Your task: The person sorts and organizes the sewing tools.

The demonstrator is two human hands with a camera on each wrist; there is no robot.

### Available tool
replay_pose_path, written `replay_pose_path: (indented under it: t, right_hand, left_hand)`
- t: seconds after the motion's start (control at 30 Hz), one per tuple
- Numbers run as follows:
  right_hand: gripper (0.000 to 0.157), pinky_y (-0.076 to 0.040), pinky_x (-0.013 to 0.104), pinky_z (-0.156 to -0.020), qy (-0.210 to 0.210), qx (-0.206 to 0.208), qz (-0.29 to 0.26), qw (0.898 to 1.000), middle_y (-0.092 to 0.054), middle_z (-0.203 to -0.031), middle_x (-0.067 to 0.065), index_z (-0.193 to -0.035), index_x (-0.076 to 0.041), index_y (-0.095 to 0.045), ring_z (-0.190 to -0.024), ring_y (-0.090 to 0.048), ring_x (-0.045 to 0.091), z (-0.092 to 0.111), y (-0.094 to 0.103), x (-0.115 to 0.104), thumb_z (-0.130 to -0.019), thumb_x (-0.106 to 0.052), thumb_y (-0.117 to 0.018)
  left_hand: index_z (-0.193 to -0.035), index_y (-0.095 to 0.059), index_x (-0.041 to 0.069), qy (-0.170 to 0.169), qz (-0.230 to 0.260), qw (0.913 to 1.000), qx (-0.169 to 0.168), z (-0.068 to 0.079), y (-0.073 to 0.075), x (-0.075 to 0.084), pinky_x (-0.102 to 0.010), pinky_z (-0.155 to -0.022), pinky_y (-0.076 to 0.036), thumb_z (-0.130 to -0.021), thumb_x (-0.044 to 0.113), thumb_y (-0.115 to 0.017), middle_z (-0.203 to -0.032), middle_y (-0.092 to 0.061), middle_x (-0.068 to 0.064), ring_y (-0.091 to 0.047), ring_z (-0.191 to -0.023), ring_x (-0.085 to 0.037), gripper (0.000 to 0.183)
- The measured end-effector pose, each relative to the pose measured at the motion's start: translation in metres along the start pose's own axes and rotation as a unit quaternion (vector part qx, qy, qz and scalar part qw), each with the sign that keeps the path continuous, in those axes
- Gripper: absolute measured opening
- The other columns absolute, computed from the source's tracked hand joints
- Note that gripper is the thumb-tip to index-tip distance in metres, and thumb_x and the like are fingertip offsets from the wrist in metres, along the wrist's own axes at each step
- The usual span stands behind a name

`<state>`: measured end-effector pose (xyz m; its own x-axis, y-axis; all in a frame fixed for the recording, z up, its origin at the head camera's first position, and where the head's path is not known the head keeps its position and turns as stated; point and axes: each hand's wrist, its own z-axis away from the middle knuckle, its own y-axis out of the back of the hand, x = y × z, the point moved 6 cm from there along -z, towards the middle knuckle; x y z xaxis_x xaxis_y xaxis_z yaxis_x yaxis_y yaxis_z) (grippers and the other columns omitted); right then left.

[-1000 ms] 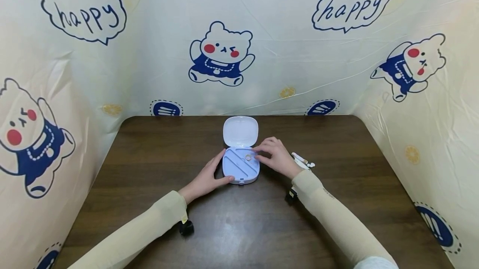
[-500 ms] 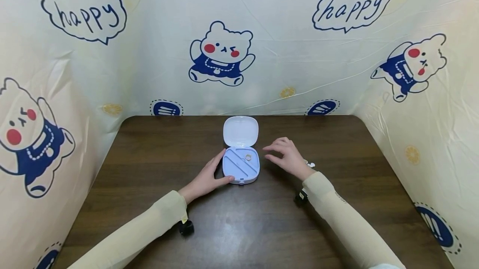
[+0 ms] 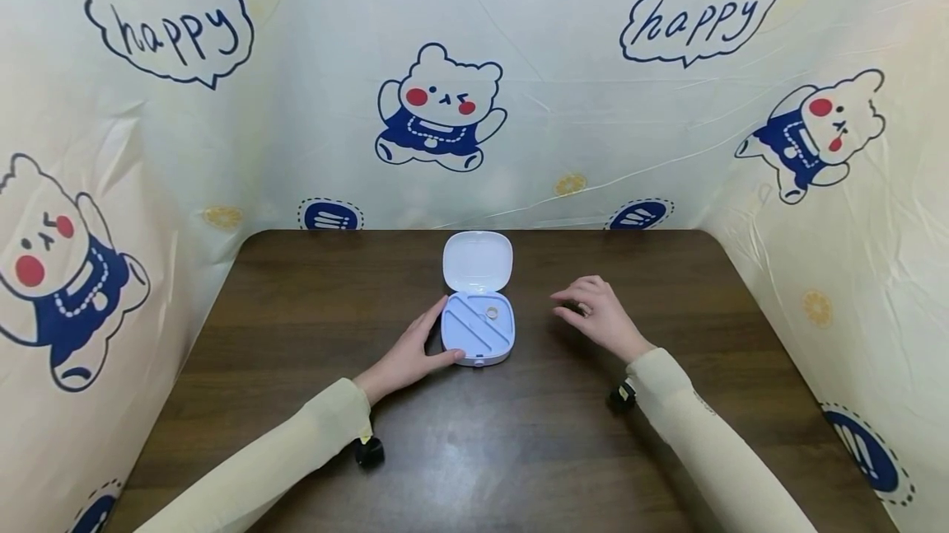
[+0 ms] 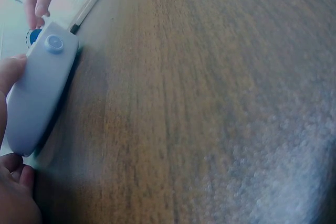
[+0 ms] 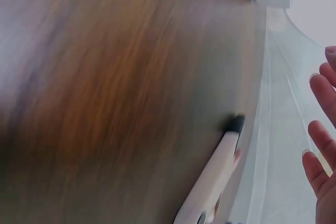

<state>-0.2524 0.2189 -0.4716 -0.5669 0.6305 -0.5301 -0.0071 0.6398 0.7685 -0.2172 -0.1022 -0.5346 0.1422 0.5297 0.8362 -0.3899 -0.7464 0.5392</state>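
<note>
A small light blue case (image 3: 461, 338) stands on the table with its white lid (image 3: 478, 261) raised at the back. Slanting dividers split its inside, and a little ring-shaped piece (image 3: 493, 313) lies in the right-hand part. My left hand (image 3: 406, 362) grips the case at its left side, thumb over the front corner and fingers farther back. In the left wrist view a round button shows on the case's front (image 4: 42, 85). To the right of the case, my right hand (image 3: 602, 317) hovers apart from it; its fingers are loosely bent around nothing.
A slim pale stick-like item with a black tip (image 5: 212, 174) lies on the brown wooden table (image 3: 460, 442) near my right hand; the head view hides it. A printed cloth (image 3: 563, 129) rises behind the table and along both sides.
My right hand has drawn away from the case toward the right, now covering the small white items on the table there. The left hand and the case have stayed in place.
</note>
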Motion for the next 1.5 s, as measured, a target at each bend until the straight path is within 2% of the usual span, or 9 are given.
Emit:
replay_pose_path:
  t: [0.27, 0.67, 0.87, 1.1, 1.5]
  right_hand:
    - [0.016, -0.040, 0.055, -0.098, -0.008, 0.005, 0.029, 1.000, -0.075, -0.100, 0.008, -0.107, -0.006, -0.080, -0.108, -0.056, 0.031, 0.016, 0.019, 0.015, -0.091, -0.009, -0.081]
    - [0.012, -0.040, 0.060, -0.099, -0.073, -0.019, 0.076, 0.994, -0.076, -0.102, 0.009, -0.104, -0.008, -0.079, -0.109, -0.056, 0.035, 0.037, 0.039, 0.042, -0.092, -0.012, -0.080]
    - [0.014, -0.040, 0.061, -0.099, -0.089, -0.027, 0.094, 0.991, -0.077, -0.102, 0.009, -0.104, -0.008, -0.079, -0.108, -0.058, 0.036, 0.045, 0.040, 0.055, -0.091, -0.014, -0.081]
    - [0.022, -0.041, 0.060, -0.094, -0.097, -0.041, 0.107, 0.989, -0.077, -0.102, 0.007, -0.111, -0.009, -0.082, -0.106, -0.058, 0.036, 0.054, 0.035, 0.066, -0.090, -0.017, -0.083]
    - [0.023, -0.041, 0.057, -0.091, -0.100, -0.047, 0.121, 0.986, -0.077, -0.101, 0.010, -0.111, -0.008, -0.082, -0.107, -0.057, 0.036, 0.052, 0.029, 0.068, -0.090, -0.017, -0.082]
  left_hand:
    - [-0.169, -0.011, 0.023, 0.000, 0.001, 1.0000, -0.003, -0.001, -0.001, 0.000, -0.057, -0.125, -0.021, -0.093, 0.052, -0.077, -0.174, -0.017, -0.005, -0.016, -0.159, -0.032, 0.105]
    - [-0.169, -0.012, 0.022, -0.003, -0.002, 1.0000, 0.002, -0.001, 0.000, 0.000, -0.056, -0.125, -0.021, -0.093, 0.051, -0.077, -0.173, -0.017, -0.006, -0.017, -0.159, -0.031, 0.104]
    - [-0.169, -0.012, 0.022, -0.004, -0.001, 1.0000, 0.002, -0.001, 0.000, 0.000, -0.057, -0.125, -0.021, -0.093, 0.051, -0.077, -0.174, -0.017, -0.006, -0.017, -0.159, -0.031, 0.104]
    - [-0.169, -0.012, 0.022, -0.001, -0.002, 1.0000, 0.001, 0.000, 0.000, 0.001, -0.057, -0.125, -0.021, -0.093, 0.051, -0.077, -0.174, -0.017, -0.006, -0.017, -0.159, -0.031, 0.104]
    - [-0.169, -0.012, 0.022, 0.000, -0.003, 1.0000, 0.001, 0.000, 0.000, 0.000, -0.057, -0.125, -0.021, -0.093, 0.052, -0.076, -0.173, -0.018, -0.006, -0.017, -0.159, -0.032, 0.104]
